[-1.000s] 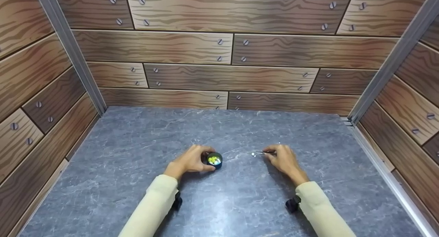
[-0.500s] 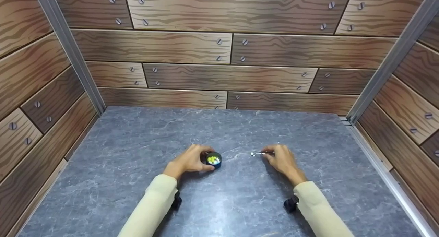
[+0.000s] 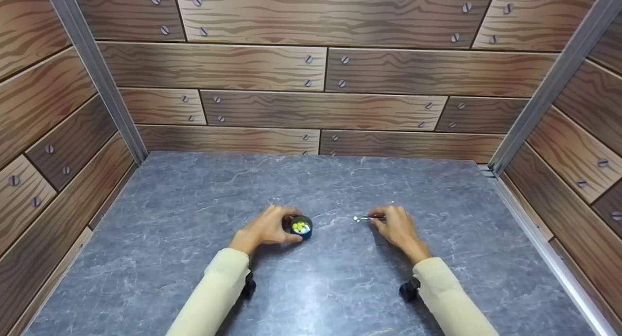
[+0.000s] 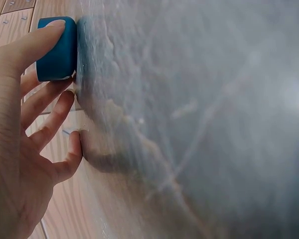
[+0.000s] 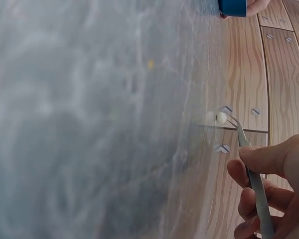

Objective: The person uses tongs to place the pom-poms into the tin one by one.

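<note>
On the grey marbled tabletop (image 3: 194, 258), near its middle: left hand (image 3: 266, 227) curled round a small blue cup (image 3: 302, 227), thumb and fingers against its wall; the cup stands upright on the surface. Cup holds a few small beads, yellow and white (image 3: 301, 226).

Right of the cup, well apart from it: right hand (image 3: 397, 227) pinches metal tweezers (image 3: 373, 218) between thumb and fingertips (image 5: 261, 159). Tweezers' long axis runs roughly level, tips pointing toward the cup. A small white bead (image 3: 356, 219) sits at the tips; the right wrist view shows the tips (image 5: 229, 118) touching it, but whether they are clamped on it cannot be told.

Key relation: the bead lies between the two hands, nearer the right one; the cup is to the bead's left.

Beyond the cup: wood-grain panel walls (image 3: 272, 73) with screws enclose the tabletop on three sides.
</note>
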`<control>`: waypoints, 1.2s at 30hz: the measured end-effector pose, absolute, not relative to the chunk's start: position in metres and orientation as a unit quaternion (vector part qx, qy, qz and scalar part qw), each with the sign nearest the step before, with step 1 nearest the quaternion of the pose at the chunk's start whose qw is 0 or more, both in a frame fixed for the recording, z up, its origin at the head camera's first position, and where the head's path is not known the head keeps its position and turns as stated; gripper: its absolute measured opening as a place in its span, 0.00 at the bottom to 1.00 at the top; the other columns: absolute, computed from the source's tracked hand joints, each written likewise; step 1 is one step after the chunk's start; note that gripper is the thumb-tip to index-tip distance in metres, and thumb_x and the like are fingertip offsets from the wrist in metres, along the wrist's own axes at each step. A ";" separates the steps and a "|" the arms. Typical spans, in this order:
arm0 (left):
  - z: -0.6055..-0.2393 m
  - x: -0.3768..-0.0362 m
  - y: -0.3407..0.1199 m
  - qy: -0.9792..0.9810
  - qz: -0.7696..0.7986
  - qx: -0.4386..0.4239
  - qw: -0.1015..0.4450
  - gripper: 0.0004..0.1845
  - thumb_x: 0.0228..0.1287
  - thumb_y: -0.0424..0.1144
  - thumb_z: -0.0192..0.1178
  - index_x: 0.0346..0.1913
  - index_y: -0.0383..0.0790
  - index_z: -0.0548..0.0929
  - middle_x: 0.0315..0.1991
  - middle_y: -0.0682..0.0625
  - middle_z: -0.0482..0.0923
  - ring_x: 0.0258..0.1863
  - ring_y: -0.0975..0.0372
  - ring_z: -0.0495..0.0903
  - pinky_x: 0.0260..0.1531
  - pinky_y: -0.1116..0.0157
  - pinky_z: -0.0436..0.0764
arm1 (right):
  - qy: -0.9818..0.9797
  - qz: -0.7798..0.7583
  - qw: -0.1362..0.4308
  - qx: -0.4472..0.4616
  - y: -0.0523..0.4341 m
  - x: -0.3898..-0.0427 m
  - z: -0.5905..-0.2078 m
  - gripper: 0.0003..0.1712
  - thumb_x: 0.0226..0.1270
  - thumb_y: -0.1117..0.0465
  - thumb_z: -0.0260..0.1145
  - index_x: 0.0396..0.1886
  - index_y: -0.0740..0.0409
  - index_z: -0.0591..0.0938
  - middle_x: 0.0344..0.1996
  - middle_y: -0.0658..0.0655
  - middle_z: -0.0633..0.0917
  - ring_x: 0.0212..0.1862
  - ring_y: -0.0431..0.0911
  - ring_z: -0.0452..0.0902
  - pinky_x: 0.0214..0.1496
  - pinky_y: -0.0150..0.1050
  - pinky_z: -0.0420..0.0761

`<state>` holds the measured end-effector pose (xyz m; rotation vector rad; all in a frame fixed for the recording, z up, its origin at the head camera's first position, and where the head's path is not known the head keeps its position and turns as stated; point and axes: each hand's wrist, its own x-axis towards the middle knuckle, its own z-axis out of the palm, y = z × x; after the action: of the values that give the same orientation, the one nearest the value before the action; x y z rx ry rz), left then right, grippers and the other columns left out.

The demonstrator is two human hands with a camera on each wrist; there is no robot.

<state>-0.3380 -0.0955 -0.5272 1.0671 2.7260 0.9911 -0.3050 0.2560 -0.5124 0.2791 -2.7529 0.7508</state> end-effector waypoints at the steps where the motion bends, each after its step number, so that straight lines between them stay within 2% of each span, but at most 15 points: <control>1: -0.527 -0.337 -0.096 0.883 0.321 0.342 0.027 0.30 0.54 0.49 0.77 0.58 0.40 0.84 0.49 0.46 0.89 0.47 0.56 0.87 0.52 0.57 0.86 | -0.952 0.258 0.136 0.097 0.255 -0.304 -0.513 0.08 0.61 0.67 0.74 0.39 0.55 0.92 0.39 0.57 0.93 0.45 0.56 0.90 0.48 0.58 0.85; 12: -0.527 -0.336 -0.096 0.884 0.320 0.340 0.030 0.30 0.54 0.48 0.77 0.59 0.40 0.84 0.50 0.46 0.89 0.48 0.56 0.87 0.52 0.55 0.85 | -0.952 0.249 0.150 0.096 0.255 -0.301 -0.512 0.07 0.59 0.66 0.75 0.37 0.54 0.93 0.37 0.55 0.93 0.41 0.56 0.90 0.40 0.55 0.83; 19: -0.526 -0.337 -0.095 0.887 0.314 0.337 0.032 0.30 0.53 0.48 0.77 0.59 0.41 0.84 0.50 0.47 0.89 0.48 0.57 0.87 0.53 0.57 0.85 | -0.950 0.250 0.155 0.105 0.256 -0.300 -0.510 0.06 0.59 0.67 0.74 0.36 0.55 0.93 0.36 0.57 0.93 0.41 0.56 0.89 0.42 0.56 0.84; 28: -0.526 -0.336 -0.095 0.886 0.318 0.335 0.034 0.31 0.54 0.49 0.77 0.60 0.41 0.84 0.52 0.45 0.88 0.51 0.54 0.86 0.56 0.54 0.84 | -0.948 0.254 0.162 0.099 0.254 -0.297 -0.506 0.06 0.59 0.65 0.75 0.36 0.53 0.93 0.36 0.56 0.93 0.42 0.55 0.90 0.42 0.57 0.84; 36: -0.526 -0.336 -0.094 0.880 0.331 0.340 0.031 0.31 0.52 0.48 0.78 0.59 0.39 0.84 0.50 0.44 0.89 0.49 0.54 0.86 0.54 0.54 0.85 | -0.947 0.263 0.158 0.099 0.249 -0.295 -0.503 0.06 0.60 0.64 0.75 0.36 0.53 0.93 0.35 0.55 0.93 0.39 0.53 0.89 0.40 0.55 0.83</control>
<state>-0.3361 -0.0937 -0.5258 1.0468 2.7107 1.0191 -0.2949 0.2490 -0.5027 0.2842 -2.7080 0.7517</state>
